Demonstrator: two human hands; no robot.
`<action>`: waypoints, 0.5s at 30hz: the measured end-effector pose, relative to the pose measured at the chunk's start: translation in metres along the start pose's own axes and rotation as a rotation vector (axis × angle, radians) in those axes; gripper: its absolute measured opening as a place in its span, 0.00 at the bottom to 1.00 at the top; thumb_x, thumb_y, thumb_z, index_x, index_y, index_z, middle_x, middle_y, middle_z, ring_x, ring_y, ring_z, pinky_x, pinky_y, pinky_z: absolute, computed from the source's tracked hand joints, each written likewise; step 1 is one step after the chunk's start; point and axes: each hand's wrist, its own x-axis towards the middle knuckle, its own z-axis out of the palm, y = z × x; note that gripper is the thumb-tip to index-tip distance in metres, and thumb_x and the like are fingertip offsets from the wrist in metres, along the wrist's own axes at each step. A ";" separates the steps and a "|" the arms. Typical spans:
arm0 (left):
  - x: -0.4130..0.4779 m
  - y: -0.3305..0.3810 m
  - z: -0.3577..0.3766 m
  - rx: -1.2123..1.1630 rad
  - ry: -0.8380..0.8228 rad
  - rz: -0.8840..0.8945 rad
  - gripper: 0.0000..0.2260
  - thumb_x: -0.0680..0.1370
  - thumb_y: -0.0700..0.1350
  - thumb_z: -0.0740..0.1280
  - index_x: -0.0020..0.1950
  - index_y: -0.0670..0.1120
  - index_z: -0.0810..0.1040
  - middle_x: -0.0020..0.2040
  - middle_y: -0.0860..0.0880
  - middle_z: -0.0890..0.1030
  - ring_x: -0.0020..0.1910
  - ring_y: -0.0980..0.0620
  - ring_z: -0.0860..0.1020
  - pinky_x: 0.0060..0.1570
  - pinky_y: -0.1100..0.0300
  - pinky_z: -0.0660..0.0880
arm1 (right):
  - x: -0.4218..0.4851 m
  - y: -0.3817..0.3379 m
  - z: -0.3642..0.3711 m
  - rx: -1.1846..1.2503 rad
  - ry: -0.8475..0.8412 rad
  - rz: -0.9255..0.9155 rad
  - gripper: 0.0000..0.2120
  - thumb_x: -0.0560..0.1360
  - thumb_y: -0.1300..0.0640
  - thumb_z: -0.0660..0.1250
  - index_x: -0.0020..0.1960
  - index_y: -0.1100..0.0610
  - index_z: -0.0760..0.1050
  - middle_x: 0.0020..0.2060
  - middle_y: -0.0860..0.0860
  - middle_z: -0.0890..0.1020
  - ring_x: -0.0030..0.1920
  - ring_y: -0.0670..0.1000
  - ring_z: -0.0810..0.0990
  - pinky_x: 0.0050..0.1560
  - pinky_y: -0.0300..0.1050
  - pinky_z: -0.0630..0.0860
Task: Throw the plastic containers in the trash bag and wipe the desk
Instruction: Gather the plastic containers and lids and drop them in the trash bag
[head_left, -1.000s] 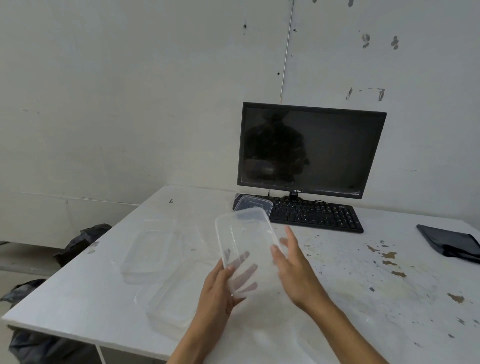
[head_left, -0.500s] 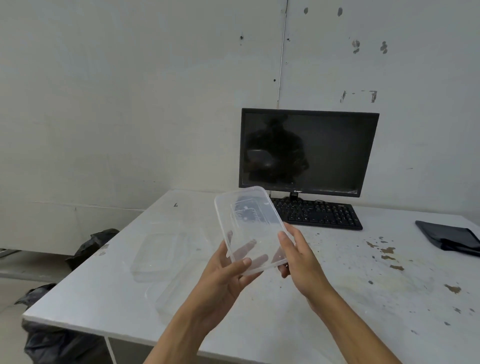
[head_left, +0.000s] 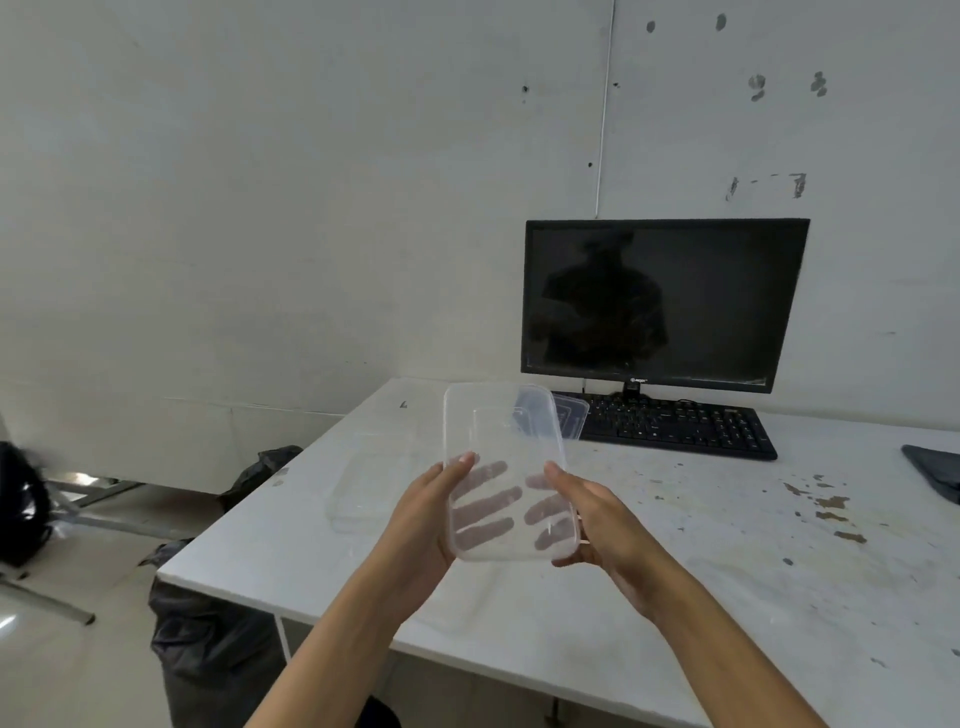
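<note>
Both hands hold one clear plastic container (head_left: 506, 467) in the air above the near part of the white desk (head_left: 675, 597). The left hand (head_left: 423, 519) takes its left side, thumb on the front edge and fingers spread behind the clear wall. The right hand (head_left: 589, 519) takes its right side in the same way, so each grip is pinching the container between thumb and fingers. The container stands almost upright, with its long side pointing to 12 o'clock.

At about 10 o'clock from the hands, a second clear container (head_left: 363, 483) lies flat on the desk, near the left edge. At 1 o'clock, partly behind the held one, a clear lid (head_left: 569, 415) rests just beside the left end of the black keyboard (head_left: 675, 426). Behind the keyboard stands a dark monitor (head_left: 665, 304), close to the wall. At 3 o'clock, at the right border, a dark flat object (head_left: 935, 473) lies on the desk; brown stains (head_left: 826, 504) are near it.

On the floor at 8 o'clock, under the desk corner, a black trash bag (head_left: 208, 639) stands.
</note>
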 end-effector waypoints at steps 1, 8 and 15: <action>-0.002 0.002 -0.001 0.012 0.002 0.001 0.17 0.81 0.49 0.65 0.67 0.42 0.74 0.62 0.43 0.83 0.58 0.40 0.83 0.60 0.42 0.78 | 0.001 -0.003 0.002 0.024 0.003 -0.005 0.20 0.80 0.39 0.60 0.57 0.53 0.80 0.46 0.53 0.85 0.40 0.51 0.83 0.42 0.45 0.79; -0.009 0.023 -0.030 0.059 0.099 0.096 0.16 0.81 0.49 0.65 0.66 0.41 0.75 0.62 0.44 0.83 0.57 0.41 0.84 0.57 0.45 0.80 | 0.019 -0.018 0.033 0.043 -0.074 -0.048 0.17 0.80 0.43 0.63 0.57 0.54 0.81 0.44 0.53 0.85 0.39 0.51 0.83 0.42 0.46 0.78; 0.002 0.062 -0.125 -0.040 0.265 0.199 0.21 0.80 0.51 0.65 0.70 0.43 0.73 0.65 0.44 0.82 0.60 0.43 0.82 0.58 0.45 0.80 | 0.062 -0.044 0.102 -0.046 -0.288 -0.099 0.14 0.78 0.51 0.69 0.63 0.51 0.77 0.48 0.55 0.85 0.44 0.55 0.86 0.43 0.44 0.81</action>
